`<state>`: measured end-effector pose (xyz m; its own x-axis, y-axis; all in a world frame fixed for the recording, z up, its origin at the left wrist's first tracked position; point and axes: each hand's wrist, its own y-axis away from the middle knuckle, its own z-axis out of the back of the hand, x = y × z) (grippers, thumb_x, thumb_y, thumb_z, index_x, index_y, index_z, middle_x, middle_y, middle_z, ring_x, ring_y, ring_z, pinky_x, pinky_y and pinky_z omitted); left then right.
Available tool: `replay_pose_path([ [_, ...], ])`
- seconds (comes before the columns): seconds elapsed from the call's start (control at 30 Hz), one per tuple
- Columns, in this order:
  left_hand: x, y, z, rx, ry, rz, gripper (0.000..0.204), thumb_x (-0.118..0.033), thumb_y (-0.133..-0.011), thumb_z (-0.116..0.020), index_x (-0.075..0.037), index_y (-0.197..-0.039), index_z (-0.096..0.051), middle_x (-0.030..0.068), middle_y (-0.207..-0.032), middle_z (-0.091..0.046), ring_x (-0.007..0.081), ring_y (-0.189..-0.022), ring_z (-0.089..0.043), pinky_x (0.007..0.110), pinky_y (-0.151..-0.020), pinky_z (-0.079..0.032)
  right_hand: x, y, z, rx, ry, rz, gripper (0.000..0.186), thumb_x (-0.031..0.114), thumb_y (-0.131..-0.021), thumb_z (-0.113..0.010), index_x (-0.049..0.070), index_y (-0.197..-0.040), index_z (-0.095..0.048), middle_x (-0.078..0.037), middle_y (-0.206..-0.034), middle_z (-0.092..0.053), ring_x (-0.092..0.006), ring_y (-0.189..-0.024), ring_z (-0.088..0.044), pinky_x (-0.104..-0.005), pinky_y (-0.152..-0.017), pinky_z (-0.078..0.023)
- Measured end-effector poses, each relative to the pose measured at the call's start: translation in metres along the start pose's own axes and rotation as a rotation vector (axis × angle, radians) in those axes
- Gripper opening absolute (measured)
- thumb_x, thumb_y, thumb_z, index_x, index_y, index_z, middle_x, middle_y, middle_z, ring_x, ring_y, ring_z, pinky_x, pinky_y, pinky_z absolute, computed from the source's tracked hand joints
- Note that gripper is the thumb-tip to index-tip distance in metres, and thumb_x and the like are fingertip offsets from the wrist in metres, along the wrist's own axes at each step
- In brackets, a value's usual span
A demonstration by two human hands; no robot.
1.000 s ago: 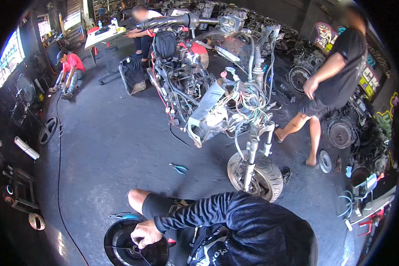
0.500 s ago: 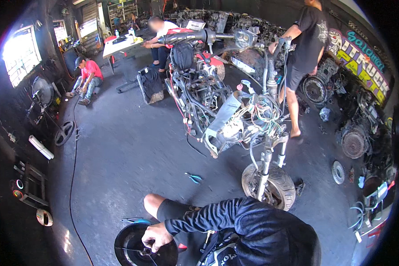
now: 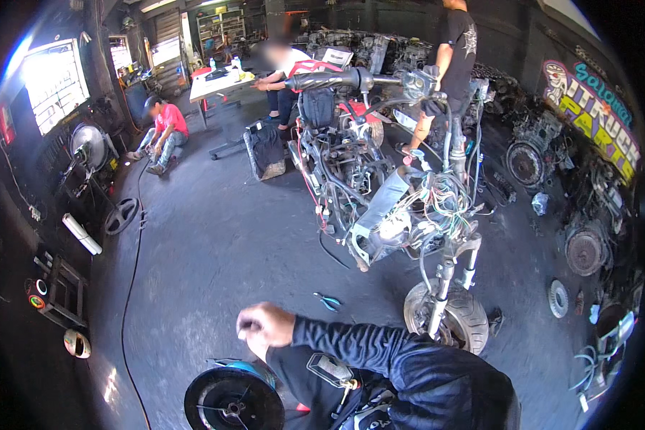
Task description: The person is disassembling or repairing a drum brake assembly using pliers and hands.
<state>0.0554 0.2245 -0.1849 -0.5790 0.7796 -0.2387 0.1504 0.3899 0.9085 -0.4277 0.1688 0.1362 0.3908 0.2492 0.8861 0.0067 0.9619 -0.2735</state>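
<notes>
My right hand point(image 3: 266, 326) is raised above my bare knee, its dark sleeve reaching in from the lower right. The fingers are curled together; what they hold, if anything, is hidden. Just below stands a black round spool point(image 3: 211, 401) with thin spokes and a centre hub, something blue showing behind its flange. A rectangular motorcycle mirror point(image 3: 330, 369) with a gold-coloured fitting is by my lap, under the forearm. Pliers with teal handles point(image 3: 327, 301) lie on the floor beyond the hand. My left hand is not in view.
A stripped motorcycle point(image 3: 387, 208) with exposed wiring stands ahead, its front wheel point(image 3: 448, 315) near my arm. One person point(image 3: 168, 125) sits on the floor, another by a table point(image 3: 215, 86), a third stands behind the motorcycle. A black cable point(image 3: 125, 308) crosses the floor. Engine parts line the right.
My right hand has lifted off the spool's hub and moved up and away from it. The mirror has come into sight. The standing person has shifted position behind the motorcycle.
</notes>
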Motion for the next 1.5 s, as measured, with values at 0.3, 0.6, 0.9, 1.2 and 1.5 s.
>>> replay_pose_path([
  [0.3, 0.018, -0.007, 0.028, -0.053, -0.047, 0.268, 0.041, -0.025, -0.075, -0.066, -0.019, -0.049, -0.034, -0.007, -0.047, -0.039, 0.0047, -0.045, -0.042, 0.026, -0.045, -0.036, -0.057, 0.013, 0.079, -0.464, 0.35, -0.122, 0.016, 0.016, -0.075, -0.07, 0.002, -0.077, -0.062, -0.013, -0.073, -0.066, -0.0265, -0.068, -0.066, -0.0338, -0.062, -0.052],
  [0.6, 0.056, 0.067, -0.047, -0.021, 0.159, 0.141, 0.041, -0.026, -0.08, -0.053, -0.019, -0.045, -0.034, -0.0059, -0.04, -0.035, 0.0092, -0.033, -0.035, 0.024, -0.033, -0.027, -0.064, 0.037, 0.066, -0.449, 0.405, -0.115, 0.014, 0.011, -0.074, -0.068, 0.005, -0.084, -0.061, -0.01, -0.079, -0.066, -0.0277, -0.076, -0.065, -0.0368, -0.068, -0.051],
  [0.9, 0.105, 0.202, -0.185, 0.184, -0.017, -0.748, 0.042, -0.01, -0.071, -0.057, -0.008, -0.113, -0.055, 0.0102, -0.1, -0.062, 0.0215, -0.087, -0.06, 0.035, -0.08, -0.05, 0.027, 0.053, -0.048, 0.288, 0.017, 0.345, 0.037, 0.022, -0.074, -0.074, 0.005, -0.104, -0.062, -0.012, -0.096, -0.059, -0.0301, -0.073, -0.064, -0.0377, -0.069, -0.052],
  [1.2, 0.107, 0.201, -0.172, 0.164, 0.024, -0.759, 0.047, -0.007, -0.07, -0.057, -0.006, -0.117, -0.053, 0.0117, -0.105, -0.061, 0.0213, -0.087, -0.059, 0.035, -0.079, -0.049, 0.021, 0.059, -0.086, 0.321, 0.069, 0.33, 0.025, 0.016, -0.074, -0.069, 0.008, -0.097, -0.063, -0.009, -0.092, -0.06, -0.0286, -0.069, -0.064, -0.0372, -0.06, -0.051],
  [1.5, 0.119, 0.197, -0.175, 0.281, 0.05, -0.718, 0.033, -0.007, -0.063, -0.051, -0.009, -0.096, -0.055, 0.0056, -0.087, -0.059, 0.0209, -0.084, -0.057, 0.036, -0.082, -0.048, 0.023, 0.056, -0.094, 0.367, 0.137, 0.191, 0.024, 0.02, -0.073, -0.071, 0.007, -0.084, -0.055, -0.009, -0.082, -0.054, -0.0303, -0.067, -0.062, -0.0392, -0.057, -0.05],
])
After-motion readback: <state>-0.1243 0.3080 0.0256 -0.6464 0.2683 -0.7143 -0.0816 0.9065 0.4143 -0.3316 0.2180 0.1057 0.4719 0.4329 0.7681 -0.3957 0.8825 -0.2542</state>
